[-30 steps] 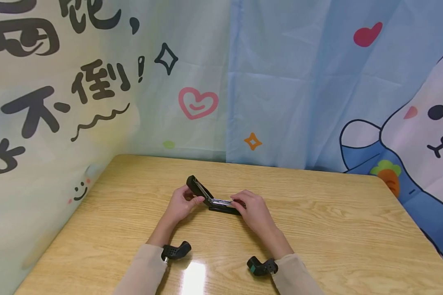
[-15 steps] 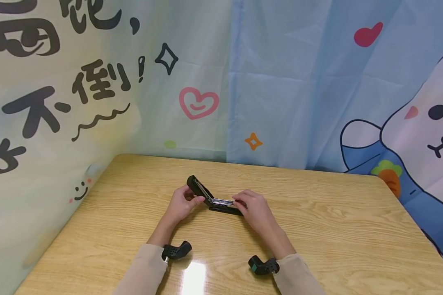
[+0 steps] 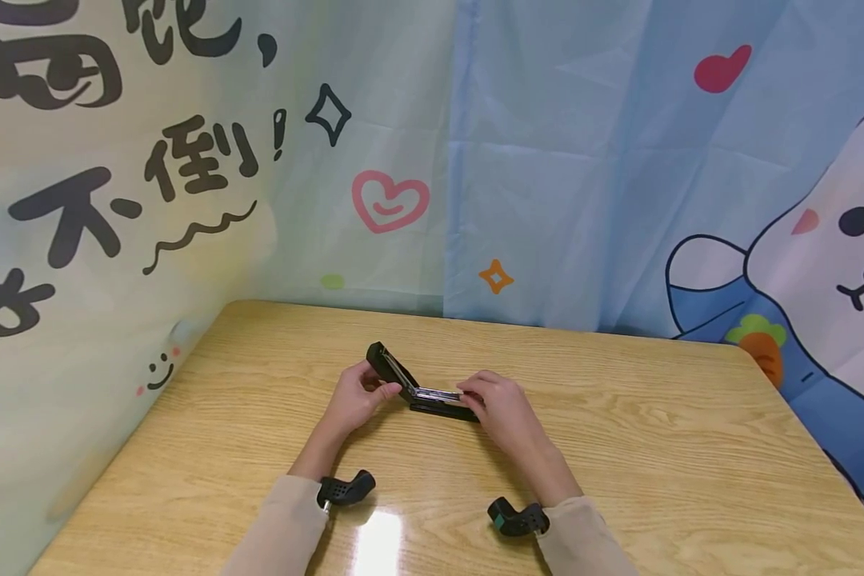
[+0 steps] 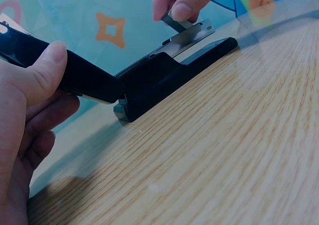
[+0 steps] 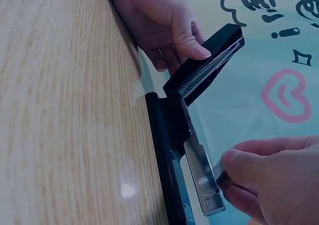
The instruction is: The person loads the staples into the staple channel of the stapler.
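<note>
A black stapler (image 3: 442,410) stands on the table with its top cover swung far back, baring the metal magazine (image 4: 189,41). My left hand (image 3: 354,398) holds the raised cover (image 4: 84,70), thumb on one side and fingers on the other. Over the magazine, my right hand (image 3: 500,406) pinches a short grey strip (image 5: 219,173), which looks like a row of staples, between thumb and fingers. The strip is at the magazine's channel, tilted in the left wrist view. How far it sits inside is hidden by the fingertips.
The wooden table (image 3: 655,448) extends around both hands. A printed curtain (image 3: 547,160) hangs behind the table's far edge and along its left side. Each wrist wears a black camera mount (image 3: 349,488).
My right hand has shifted slightly to the right along the magazine, still pinching the strip. The left hand keeps its hold on the cover; the whole head view has moved a little.
</note>
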`<state>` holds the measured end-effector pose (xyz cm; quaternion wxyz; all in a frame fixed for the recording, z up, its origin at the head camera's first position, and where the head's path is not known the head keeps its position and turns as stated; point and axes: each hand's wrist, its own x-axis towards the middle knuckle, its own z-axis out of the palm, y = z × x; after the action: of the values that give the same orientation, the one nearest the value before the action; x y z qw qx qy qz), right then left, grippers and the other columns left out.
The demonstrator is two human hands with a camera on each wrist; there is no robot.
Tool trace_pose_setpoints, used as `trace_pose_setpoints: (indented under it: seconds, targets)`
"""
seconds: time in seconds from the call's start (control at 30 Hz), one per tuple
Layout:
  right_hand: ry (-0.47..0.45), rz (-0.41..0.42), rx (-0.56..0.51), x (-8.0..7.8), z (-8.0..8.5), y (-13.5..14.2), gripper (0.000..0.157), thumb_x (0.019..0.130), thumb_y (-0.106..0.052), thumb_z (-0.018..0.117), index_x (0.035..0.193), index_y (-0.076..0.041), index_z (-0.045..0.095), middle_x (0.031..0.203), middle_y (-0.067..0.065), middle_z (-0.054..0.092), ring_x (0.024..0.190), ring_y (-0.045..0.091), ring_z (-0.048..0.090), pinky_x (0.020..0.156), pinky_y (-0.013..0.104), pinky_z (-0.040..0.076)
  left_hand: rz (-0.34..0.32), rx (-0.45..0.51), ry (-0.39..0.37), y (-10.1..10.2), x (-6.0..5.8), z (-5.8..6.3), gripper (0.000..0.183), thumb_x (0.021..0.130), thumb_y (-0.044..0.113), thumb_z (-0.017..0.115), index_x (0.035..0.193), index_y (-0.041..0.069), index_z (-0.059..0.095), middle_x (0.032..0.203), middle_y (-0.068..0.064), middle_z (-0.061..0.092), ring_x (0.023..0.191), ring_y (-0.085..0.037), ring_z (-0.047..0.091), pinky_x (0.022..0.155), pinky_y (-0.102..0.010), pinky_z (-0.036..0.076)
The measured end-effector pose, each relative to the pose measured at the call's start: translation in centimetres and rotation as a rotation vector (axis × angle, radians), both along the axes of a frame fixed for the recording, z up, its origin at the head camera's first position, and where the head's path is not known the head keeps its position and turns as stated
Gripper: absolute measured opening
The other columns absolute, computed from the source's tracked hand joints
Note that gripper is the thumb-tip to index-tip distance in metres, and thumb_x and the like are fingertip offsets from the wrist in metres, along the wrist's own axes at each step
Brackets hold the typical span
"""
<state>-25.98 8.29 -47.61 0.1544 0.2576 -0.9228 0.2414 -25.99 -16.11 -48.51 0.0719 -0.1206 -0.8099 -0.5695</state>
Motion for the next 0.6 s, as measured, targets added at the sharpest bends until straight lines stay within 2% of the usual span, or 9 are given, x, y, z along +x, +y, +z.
trace_pose_setpoints:
  seconds: [0.4, 0.6]
  targets:
    - [-0.002, -0.012, 0.028, -0.10, 0.20, 0.37, 0.016, 0.084, -0.012, 0.071, 0.100, -0.009, 0.074, 0.094, 0.000, 0.069, 0.081, 0.013, 0.065, 0.070, 0.028, 0.053, 0.003, -0.003, -0.001, 0.07, 0.04, 0.11, 0.022, 0.082, 0.007, 0.072, 0.099, -0.004, 0.064, 0.090, -0.019, 0.069, 0.081, -0.018, 0.060, 0.075, -0.027, 0.048]
    - [0.007, 0.010, 0.033, -0.20, 0.25, 0.62, 0.016, 0.084, -0.010, 0.071, 0.100, -0.008, 0.073, 0.094, 0.001, 0.069, 0.082, 0.014, 0.065, 0.070, 0.028, 0.053, 0.005, -0.011, 0.001, 0.03, 0.13, 0.22, 0.022, 0.082, 0.007, 0.072, 0.100, -0.004, 0.064, 0.091, -0.019, 0.069, 0.083, -0.022, 0.061, 0.076, -0.028, 0.049]
